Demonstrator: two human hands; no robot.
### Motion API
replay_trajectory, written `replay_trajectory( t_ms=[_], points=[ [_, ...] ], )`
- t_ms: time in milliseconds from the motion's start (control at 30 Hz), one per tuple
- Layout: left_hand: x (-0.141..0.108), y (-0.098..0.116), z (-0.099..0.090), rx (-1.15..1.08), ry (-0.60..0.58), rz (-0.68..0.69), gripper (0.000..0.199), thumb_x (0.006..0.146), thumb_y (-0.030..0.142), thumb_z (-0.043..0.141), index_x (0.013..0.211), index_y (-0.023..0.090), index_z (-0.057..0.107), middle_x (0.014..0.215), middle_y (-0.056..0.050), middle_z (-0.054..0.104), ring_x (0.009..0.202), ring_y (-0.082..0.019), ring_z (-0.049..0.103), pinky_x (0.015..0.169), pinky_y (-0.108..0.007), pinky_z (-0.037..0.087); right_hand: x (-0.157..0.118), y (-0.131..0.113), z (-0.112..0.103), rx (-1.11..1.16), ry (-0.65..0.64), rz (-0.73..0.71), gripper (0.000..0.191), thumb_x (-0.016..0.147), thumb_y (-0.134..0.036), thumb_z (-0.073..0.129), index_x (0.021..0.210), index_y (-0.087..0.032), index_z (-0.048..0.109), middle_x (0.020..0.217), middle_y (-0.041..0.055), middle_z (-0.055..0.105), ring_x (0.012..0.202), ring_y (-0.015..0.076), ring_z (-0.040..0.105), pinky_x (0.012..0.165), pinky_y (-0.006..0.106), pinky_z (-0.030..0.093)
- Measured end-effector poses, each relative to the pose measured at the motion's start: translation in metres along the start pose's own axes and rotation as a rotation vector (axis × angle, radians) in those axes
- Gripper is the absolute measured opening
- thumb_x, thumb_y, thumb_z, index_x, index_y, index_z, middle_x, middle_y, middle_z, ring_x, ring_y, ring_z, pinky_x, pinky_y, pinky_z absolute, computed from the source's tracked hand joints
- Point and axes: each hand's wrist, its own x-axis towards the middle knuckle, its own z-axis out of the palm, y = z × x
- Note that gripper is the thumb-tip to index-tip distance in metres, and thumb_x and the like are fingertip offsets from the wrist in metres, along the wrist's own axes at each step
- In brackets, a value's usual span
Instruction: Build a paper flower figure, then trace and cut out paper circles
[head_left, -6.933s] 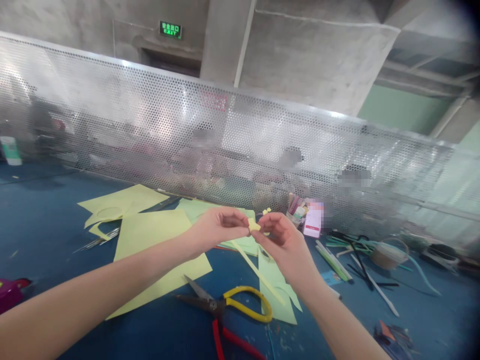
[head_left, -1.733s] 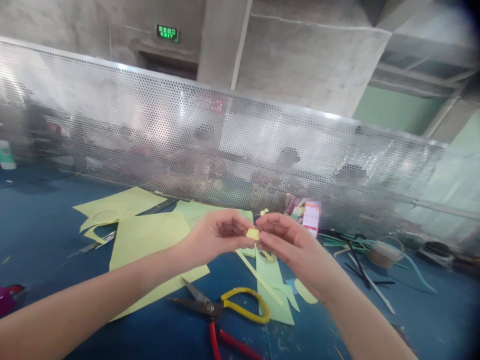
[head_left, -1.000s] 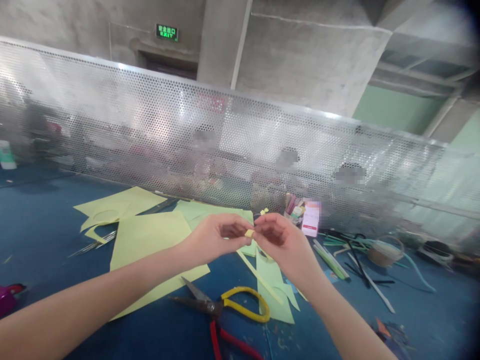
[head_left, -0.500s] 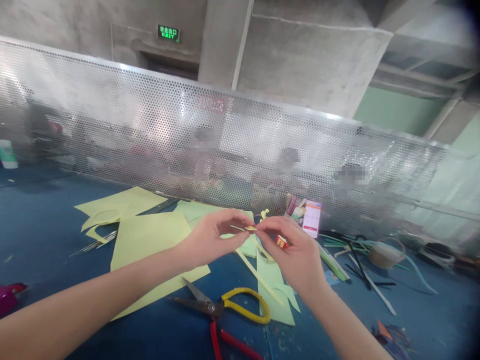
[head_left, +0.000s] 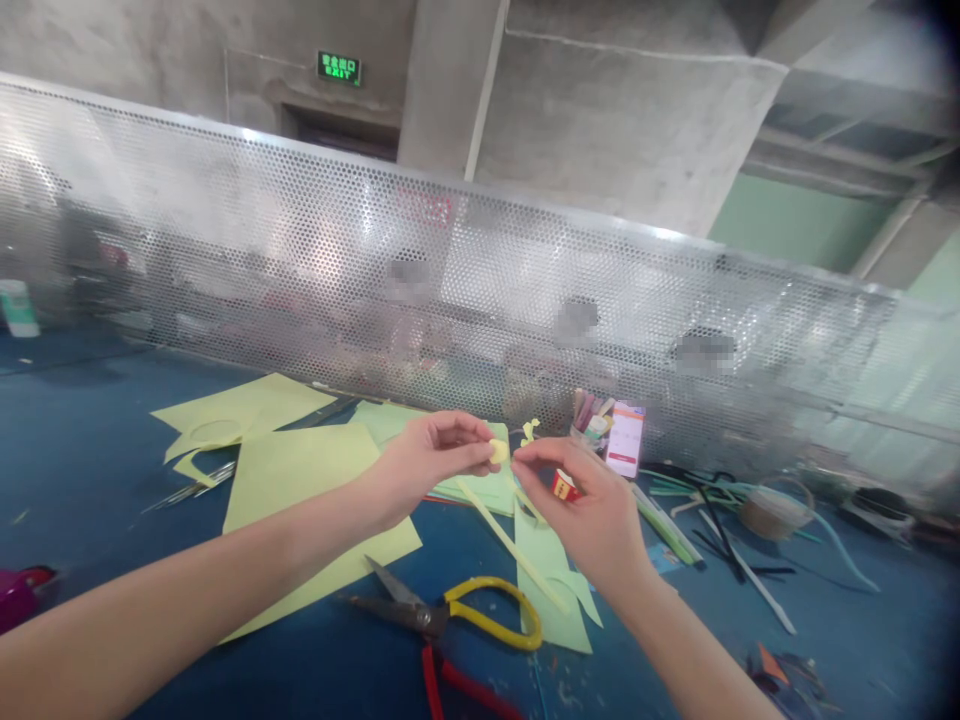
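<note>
My left hand pinches a small, pale yellow piece of paper between thumb and fingertips. Just to its right, my right hand has thumb and forefinger pressed together, slightly apart from that piece; whether anything tiny is in them I cannot make out. Both hands are raised above the blue table. Below them lie open scissors with one yellow and one red handle. A large yellow paper sheet spreads under my left forearm, and green paper lies between the hands and the scissors.
A phone stands upright beside a container of markers. At right are a small basket and several coloured strips. A cut yellow sheet lies at left. A perforated metal screen borders the table's far side, with people blurred behind it.
The small yellow paper has turned its flat face towards me and stays in my left hand. My right fingertips have drawn slightly away from it.
</note>
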Motion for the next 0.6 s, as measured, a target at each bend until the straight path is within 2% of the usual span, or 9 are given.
replay_trajectory(
  t_ms=[267, 600],
  points=[
    [-0.0034, -0.0016, 0.0039, -0.100, -0.008, -0.054, 0.021, 0.068, 0.025, 0.073, 0.085, 0.015, 0.066, 0.080, -0.001, 0.066, 0.076, -0.011, 0.063, 0.083, -0.029, 0.048, -0.0005, -0.0052, 0.0045, -0.036, 0.032, -0.023, 0.006, 0.080, -0.018, 0.058, 0.082, -0.022, 0.061, 0.079, 0.0008, 0.065, 0.073, 0.0145, 0.060, 0.069, 0.027, 0.048],
    [-0.0057, -0.0011, 0.0088, -0.164, 0.025, -0.091, 0.018, 0.066, 0.024, 0.075, 0.077, 0.014, 0.066, 0.075, 0.000, 0.066, 0.072, -0.010, 0.063, 0.080, -0.027, 0.049, -0.0011, -0.0068, 0.0046, -0.032, 0.032, -0.025, 0.007, 0.080, -0.018, 0.056, 0.081, -0.023, 0.061, 0.078, 0.0015, 0.065, 0.072, 0.0156, 0.060, 0.069, 0.029, 0.048]
  ],
)
